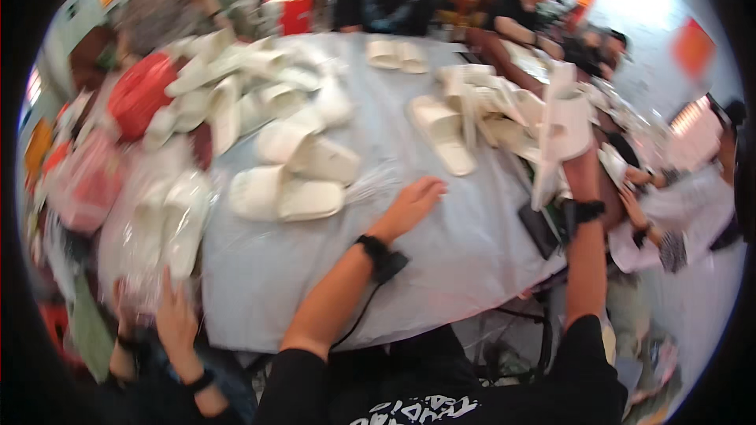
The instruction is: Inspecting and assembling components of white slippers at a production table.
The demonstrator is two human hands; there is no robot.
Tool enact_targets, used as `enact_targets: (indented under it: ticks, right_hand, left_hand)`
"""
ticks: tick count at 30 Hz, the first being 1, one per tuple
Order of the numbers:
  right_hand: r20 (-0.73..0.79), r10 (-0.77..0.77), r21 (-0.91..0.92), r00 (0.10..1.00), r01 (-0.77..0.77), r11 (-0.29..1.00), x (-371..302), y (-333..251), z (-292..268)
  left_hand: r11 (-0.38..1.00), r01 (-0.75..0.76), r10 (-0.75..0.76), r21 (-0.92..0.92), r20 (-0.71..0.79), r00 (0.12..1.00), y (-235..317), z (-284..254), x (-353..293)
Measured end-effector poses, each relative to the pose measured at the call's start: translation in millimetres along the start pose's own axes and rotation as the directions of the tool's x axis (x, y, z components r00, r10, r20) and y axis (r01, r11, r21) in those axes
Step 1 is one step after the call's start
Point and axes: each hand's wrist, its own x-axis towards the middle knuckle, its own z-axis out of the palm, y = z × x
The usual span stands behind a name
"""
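Right hand: mine [581,173], clamped on 1 white slipper, fingertips hidden
Held slipper [549,138]: 2 o'clock, sole tipped up on edge, beside the slipper heap [498,114]; heap overlaps, can't count
Left hand: mine [415,198], nothing in it, fingers stretched out roughly together, near centre over the table [441,267]
Clear bag [118,248]: between 8 and 9, 2 white slippers [183,224] inside; co-worker's 2 hands [175,323] at its near end
Red bag [142,96]: 1, at 10, contents can't tell
Pink bag [88,185]: 1, at 9, contents unclear
Red bucket [295,14]: 1, at 11, beyond the table
Far pair [396,56]: 2 slippers, 12 o'clock
Lone slipper [443,135]: 1, between 1 and 2
Near stack [303,198]: 9 o'clock, at least 2 slippers, overlapping
Big pile [228,102]: between 10 and 11, too tangled to count
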Motion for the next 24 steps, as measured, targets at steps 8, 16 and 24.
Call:
enact_targets:
  ticks: [8, 16, 24]
  right_hand:
    - [0.257, 0.051, 0.126, 0.965, -0.086, 0.988, 3.2, 7.6, 190.8]
    - [0.486, -0.082, 0.300, 0.870, -0.078, 0.951, 1.3, 34.6, 376.7]
    - [0.456, -0.323, 0.026, 0.829, 0.351, 0.936, -16.9, 92.7, 438.3]
  left_hand:
    - [0.999, -0.036, 0.036, 0.014, 0.008, 0.999, -1.0, 3.9, 4.7]
    - [0.590, -0.564, 0.658, 0.578, 0.061, 0.750, -74.4, -14.2, 13.5]
    - [0.964, -0.095, 0.093, 0.248, 0.021, 0.995, -7.2, 9.6, 6.6]
